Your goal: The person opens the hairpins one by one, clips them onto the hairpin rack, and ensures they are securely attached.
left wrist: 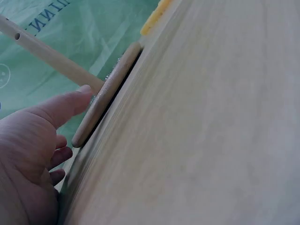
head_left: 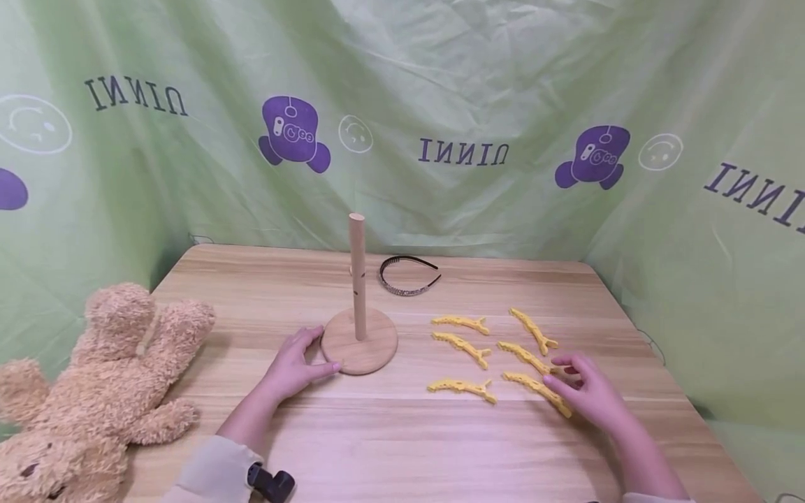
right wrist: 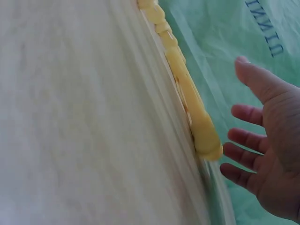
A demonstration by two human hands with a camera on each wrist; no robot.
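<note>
A wooden stand with an upright dowel (head_left: 358,279) and a round base (head_left: 377,356) is left of the table's middle. My left hand (head_left: 300,367) lies at the base's left edge, thumb and fingers spread. In the left wrist view the thumb (left wrist: 70,105) is close to the disc; whether it touches cannot be told. Several yellow alligator hair clips (head_left: 462,385) lie right of the stand. Over the rightmost ones hovers my right hand (head_left: 591,395), fingers loosely bent and apart. One clip (right wrist: 190,101) sits just beside those fingers in the right wrist view, ungripped.
A dark headband (head_left: 405,291) with a glittery band lies behind the stand. On the left a fluffy tan teddy bear (head_left: 107,388) lies on its back. Green printed curtains (head_left: 390,84) enclose the wooden table (head_left: 377,447) at the back and sides.
</note>
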